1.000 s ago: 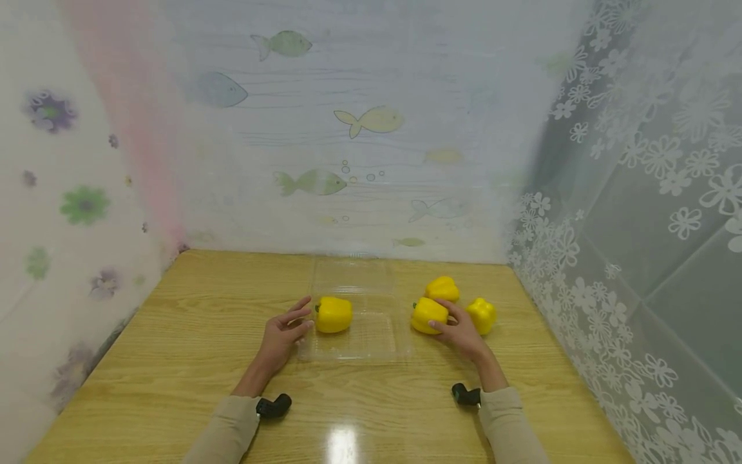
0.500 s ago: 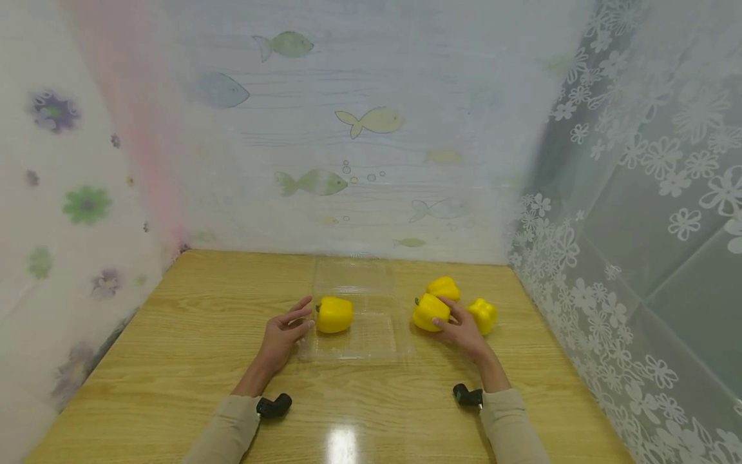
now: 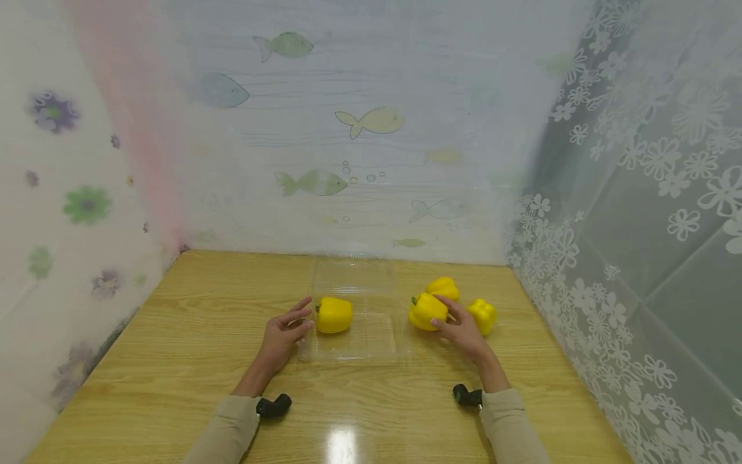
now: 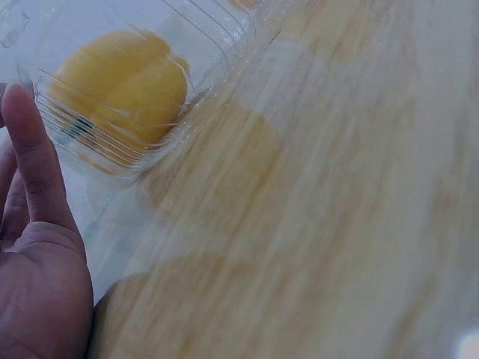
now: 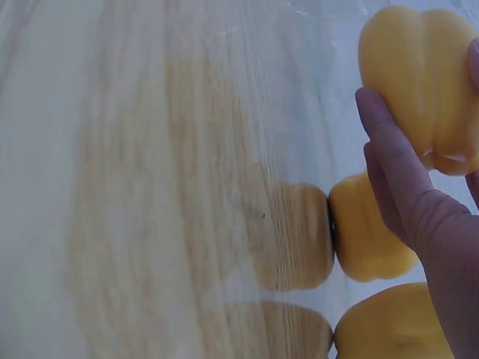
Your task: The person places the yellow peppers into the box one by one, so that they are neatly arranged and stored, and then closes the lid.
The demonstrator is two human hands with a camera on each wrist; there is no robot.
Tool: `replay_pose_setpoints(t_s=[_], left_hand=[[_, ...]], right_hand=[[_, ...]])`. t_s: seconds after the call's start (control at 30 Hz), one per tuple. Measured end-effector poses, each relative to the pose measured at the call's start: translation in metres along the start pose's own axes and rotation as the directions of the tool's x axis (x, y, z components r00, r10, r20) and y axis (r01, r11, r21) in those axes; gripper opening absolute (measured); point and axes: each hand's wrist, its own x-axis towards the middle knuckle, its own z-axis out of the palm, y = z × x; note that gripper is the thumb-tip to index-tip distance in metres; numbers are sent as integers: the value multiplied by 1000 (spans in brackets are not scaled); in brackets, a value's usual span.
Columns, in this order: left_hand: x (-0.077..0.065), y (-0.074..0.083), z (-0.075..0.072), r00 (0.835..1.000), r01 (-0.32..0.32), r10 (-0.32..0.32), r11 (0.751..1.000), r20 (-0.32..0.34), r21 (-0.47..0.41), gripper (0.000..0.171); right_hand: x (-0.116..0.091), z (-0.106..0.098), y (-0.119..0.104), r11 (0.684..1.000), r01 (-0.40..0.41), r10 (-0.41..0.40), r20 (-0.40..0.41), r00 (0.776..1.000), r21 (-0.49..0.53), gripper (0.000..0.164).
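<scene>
A yellow bell pepper [image 3: 428, 312] is in my right hand [image 3: 464, 334], gripped between thumb and fingers with its green stem toward the upper left. In the right wrist view this pepper [image 5: 412, 75] appears raised off the table. A second yellow bell pepper [image 3: 335, 315] lies in the left part of a clear plastic clamshell box [image 3: 359, 358]. Beside that box's left wall is my left hand [image 3: 281, 336], fingers extended and loosely spread. Whether its fingertips touch the wall, I cannot tell. In the left wrist view, the boxed pepper [image 4: 120, 82] shows through the ribbed plastic.
Two more yellow bell peppers rest on the wooden table [image 3: 191, 348], one behind the right hand [image 3: 444, 287] and one to its right [image 3: 484, 316]. The box's lid [image 3: 353, 276] lies folded back toward the fish-patterned wall covering [image 3: 371, 161]. Patterned coverings flank both sides.
The bell pepper in my right hand has come up slightly and tilted, its stem end turning upward, then shifted a little left. My left hand and the boxed pepper have stayed in place.
</scene>
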Motion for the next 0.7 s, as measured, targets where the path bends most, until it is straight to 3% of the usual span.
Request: replay_pose_setpoints(t_s=[0.27, 0.7], left_hand=[[0, -2, 0, 1000, -7, 7, 1000, -5, -8, 41], [0, -2, -1, 1000, -16, 17, 999, 16, -28, 41]], right_hand=[[0, 2, -2, 998, 52, -53, 31, 998, 26, 66], [-2, 7, -8, 996, 85, -86, 12, 996, 40, 66]])
